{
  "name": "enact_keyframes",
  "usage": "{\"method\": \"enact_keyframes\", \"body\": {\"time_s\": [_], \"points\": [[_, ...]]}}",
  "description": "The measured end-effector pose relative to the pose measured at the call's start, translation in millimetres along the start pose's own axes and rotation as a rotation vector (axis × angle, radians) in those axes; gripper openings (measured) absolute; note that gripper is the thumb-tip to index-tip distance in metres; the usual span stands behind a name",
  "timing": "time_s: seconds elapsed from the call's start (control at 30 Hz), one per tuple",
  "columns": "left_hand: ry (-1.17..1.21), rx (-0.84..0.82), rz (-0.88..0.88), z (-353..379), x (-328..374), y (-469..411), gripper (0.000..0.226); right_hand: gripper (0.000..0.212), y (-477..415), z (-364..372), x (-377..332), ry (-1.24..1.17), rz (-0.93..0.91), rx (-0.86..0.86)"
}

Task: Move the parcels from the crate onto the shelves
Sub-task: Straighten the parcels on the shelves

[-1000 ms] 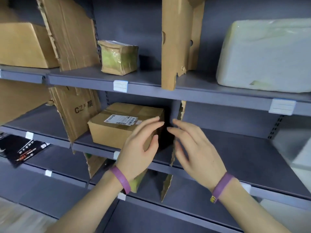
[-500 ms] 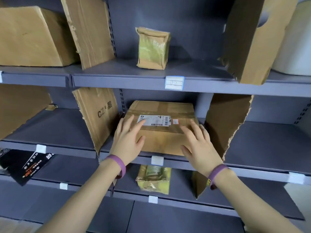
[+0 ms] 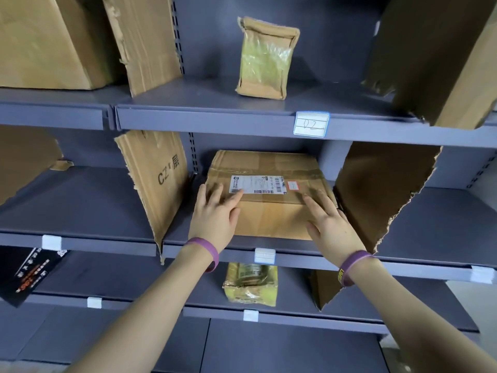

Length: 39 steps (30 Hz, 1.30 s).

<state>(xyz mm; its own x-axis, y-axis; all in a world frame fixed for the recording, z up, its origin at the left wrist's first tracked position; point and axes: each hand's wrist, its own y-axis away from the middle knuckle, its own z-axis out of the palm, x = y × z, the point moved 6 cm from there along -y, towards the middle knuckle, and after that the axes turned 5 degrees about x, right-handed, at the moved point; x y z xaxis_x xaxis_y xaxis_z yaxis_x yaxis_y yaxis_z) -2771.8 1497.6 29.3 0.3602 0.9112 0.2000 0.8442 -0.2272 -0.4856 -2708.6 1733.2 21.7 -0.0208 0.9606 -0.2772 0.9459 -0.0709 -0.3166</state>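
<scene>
Left hand (image 3: 215,218) and right hand (image 3: 332,228) flat on the shelved parcel (image 3: 270,214)

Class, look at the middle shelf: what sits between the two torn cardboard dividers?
In the head view, a brown cardboard parcel with a white label, with the left hand and right hand touching it.

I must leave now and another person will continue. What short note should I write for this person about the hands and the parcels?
Left hand: open, fingers flat on the box, front left corner.
Right hand: open, fingers flat on its front right.
The box sits on the middle shelf between two cardboard dividers.
Done: this box is shelved.
To do: let go, fetch the next parcel; the crate is out of view.
</scene>
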Motion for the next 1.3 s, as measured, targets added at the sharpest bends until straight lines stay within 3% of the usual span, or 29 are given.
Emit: {"method": "enact_keyframes", "body": {"time_s": [0.23, 0.43, 0.57, 0.7, 0.9, 1.3], "points": [[0.048, 0.041, 0.001, 5, -3, 3, 0.043, 0.061, 0, 3, 1, 0.001, 0.033, 0.023], [0.098, -0.071, -0.009, -6, -3, 5, 0.057, 0.063, 4, -2, 0, 0.102, -0.013, 0.015], [0.195, 0.004, -0.041, -37, 5, 28, 0.060, 0.065, 20, -15, -12, 0.146, -0.043, 0.090], [0.293, 0.062, -0.023, -60, 19, 63, 0.057, 0.061, 37, -18, -42, 0.062, -0.152, 0.122], [0.245, 0.030, -0.110, -79, 6, 115, 0.059, 0.057, 58, -11, -99, -0.113, -0.281, 0.124], [0.167, 0.119, -0.351, -151, -104, 175, 0.062, 0.068, 77, 17, -239, -0.257, -0.445, 0.003]]}}
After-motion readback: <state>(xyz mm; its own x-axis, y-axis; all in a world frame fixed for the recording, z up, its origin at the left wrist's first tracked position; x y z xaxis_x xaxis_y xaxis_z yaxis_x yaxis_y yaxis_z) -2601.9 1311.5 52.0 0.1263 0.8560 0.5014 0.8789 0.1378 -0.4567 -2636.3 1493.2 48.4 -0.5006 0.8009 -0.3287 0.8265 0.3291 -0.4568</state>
